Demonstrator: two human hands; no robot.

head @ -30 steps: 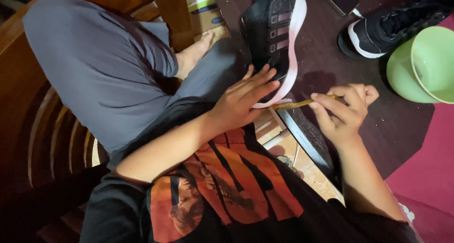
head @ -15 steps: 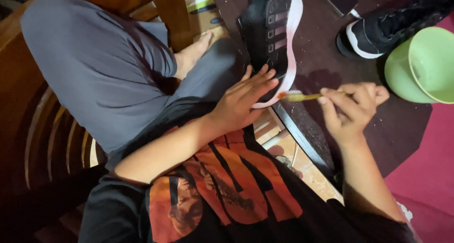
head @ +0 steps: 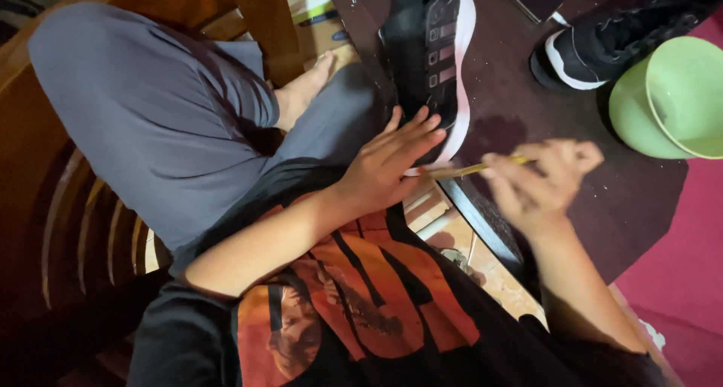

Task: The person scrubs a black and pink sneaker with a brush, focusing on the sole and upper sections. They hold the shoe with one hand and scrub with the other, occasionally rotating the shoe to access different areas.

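Left hand flat, fingers spread, steadying black sneaker on table. Right hand, blurred, pinches yellow brush at white sole; short strokes advisable.

1. The left hand lies palm down with its fingers straight and slightly spread, pointing up and to the right; the thumb sits apart on the near side; the hand is flat, closed on nothing.
2. The left forearm runs bare from the lower left, elbow bent near the chest; the wrist is straight.
3. The right hand is blurred; its fingers are curled into a pinching grip around a thin yellowish stick, knuckles up, thumb below.
4. The right forearm rises from the lower right, wrist bent slightly inward towards the left hand.
5. The two hands are near one another, not touching; the legs are folded, one bare foot showing.
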